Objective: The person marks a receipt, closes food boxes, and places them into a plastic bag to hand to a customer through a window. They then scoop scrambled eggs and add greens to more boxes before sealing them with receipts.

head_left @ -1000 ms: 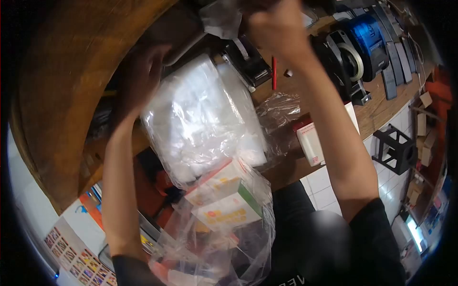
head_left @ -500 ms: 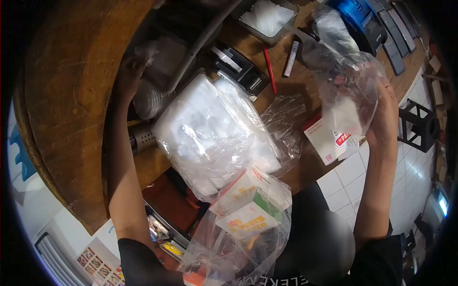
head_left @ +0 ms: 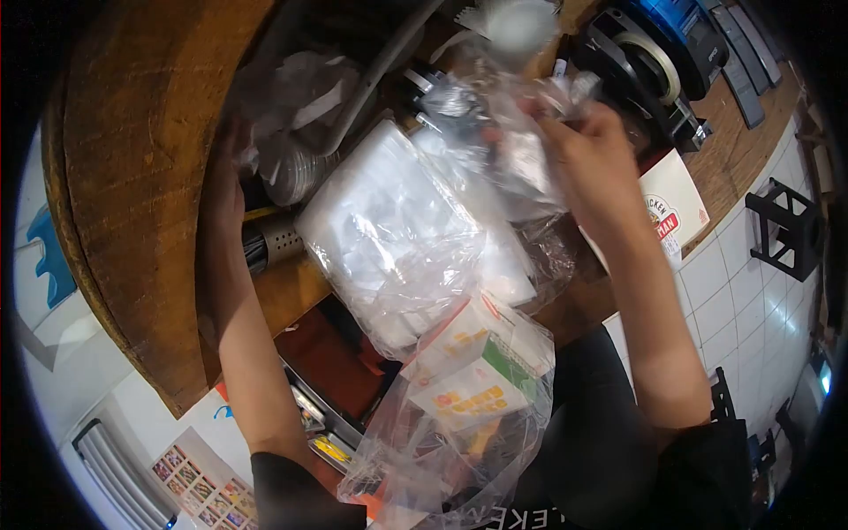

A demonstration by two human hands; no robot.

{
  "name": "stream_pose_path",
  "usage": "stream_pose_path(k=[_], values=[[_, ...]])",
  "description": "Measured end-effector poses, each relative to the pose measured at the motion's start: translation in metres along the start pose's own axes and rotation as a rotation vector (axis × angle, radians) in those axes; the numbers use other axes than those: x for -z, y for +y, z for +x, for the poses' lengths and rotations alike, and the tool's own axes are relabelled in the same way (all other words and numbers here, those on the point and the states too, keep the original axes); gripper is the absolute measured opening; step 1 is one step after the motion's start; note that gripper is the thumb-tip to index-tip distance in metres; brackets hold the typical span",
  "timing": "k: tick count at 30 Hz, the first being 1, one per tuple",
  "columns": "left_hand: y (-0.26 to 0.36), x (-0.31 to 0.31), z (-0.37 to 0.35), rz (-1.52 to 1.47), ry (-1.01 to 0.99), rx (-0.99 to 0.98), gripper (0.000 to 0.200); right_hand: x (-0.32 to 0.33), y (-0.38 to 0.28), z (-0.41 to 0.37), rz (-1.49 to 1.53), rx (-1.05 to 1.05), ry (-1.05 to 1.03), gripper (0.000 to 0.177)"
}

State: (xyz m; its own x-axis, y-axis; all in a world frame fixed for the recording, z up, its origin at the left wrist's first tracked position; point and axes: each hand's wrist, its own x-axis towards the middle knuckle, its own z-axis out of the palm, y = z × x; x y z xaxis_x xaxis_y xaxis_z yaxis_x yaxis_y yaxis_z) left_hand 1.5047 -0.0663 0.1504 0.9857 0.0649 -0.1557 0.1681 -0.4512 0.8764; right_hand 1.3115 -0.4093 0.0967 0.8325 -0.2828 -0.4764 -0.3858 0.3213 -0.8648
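Observation:
My right hand (head_left: 592, 150), fingers closed, grips a crumpled clear plastic bag (head_left: 526, 168) with small items inside, raised over the back of the table. At the upper left, my left hand (head_left: 231, 163) reaches into shadow beside clear plastic packaging (head_left: 305, 97); its fingers are too dark to make out. Between my arms lies a stack of clear plastic bags (head_left: 389, 212). Nearer my body, a transparent bag (head_left: 442, 459) holds a white box (head_left: 473, 380) with green and orange print. A white printed carton (head_left: 676, 203) sits behind my right forearm.
A black tape dispenser (head_left: 654, 66) and a blue device (head_left: 685, 35) stand at the back right. A perforated metal holder (head_left: 283, 241) is beside my left forearm. A curved wooden edge (head_left: 132, 203) rises on the left. A black stand (head_left: 782, 230) is at far right.
My right hand has moved left and inward with the plastic bag, uncovering the tape dispenser. The packaging near my left hand has shifted. The whole view has tilted slightly.

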Motion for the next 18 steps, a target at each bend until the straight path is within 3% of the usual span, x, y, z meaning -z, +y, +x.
stream_pose_path(k=[2, 4, 6, 8, 9, 11, 12, 14, 16, 18], values=[[-0.013, 0.007, -0.008, -0.12, -0.156, 0.01, 0.055, -0.028, 0.014, 0.013, 0.096, 0.042, -0.031, 0.023], [-0.015, 0.003, -0.021, -0.161, -0.236, 0.029, 0.052, -0.061, 0.028, 0.039, 0.388, 0.061, -0.236, 0.031], [-0.012, -0.025, -0.045, -0.123, -0.236, 0.051, 0.047, -0.104, 0.018, 0.055, 0.443, -0.197, -0.243, 0.04], [0.003, -0.05, -0.079, 0.221, -0.393, -0.014, 0.046, -0.136, 0.034, 0.074, 0.572, -0.177, -0.593, 0.04], [0.012, -0.054, -0.091, 0.393, -0.468, -0.044, 0.046, -0.151, 0.035, 0.074, 0.517, -0.061, -0.508, 0.04], [0.034, -0.042, -0.101, 0.424, -0.617, -0.194, 0.046, -0.171, 0.034, 0.07, 0.403, 0.169, -0.336, 0.041], [0.041, -0.035, -0.099, 0.439, -0.691, -0.27, 0.047, -0.164, 0.032, 0.068, 0.402, 0.065, -0.344, 0.041], [0.044, -0.003, -0.075, 0.198, -0.515, -0.006, 0.052, -0.129, 0.02, 0.059, 0.217, -0.013, -0.402, 0.037], [0.036, -0.007, -0.052, 0.154, -0.339, 0.01, 0.058, -0.092, 0.025, 0.049, 0.141, -0.052, -0.455, 0.038], [-0.005, -0.052, -0.016, 0.361, -0.236, -0.165, 0.063, -0.068, 0.045, 0.032, 0.212, -0.047, -0.468, 0.044]])
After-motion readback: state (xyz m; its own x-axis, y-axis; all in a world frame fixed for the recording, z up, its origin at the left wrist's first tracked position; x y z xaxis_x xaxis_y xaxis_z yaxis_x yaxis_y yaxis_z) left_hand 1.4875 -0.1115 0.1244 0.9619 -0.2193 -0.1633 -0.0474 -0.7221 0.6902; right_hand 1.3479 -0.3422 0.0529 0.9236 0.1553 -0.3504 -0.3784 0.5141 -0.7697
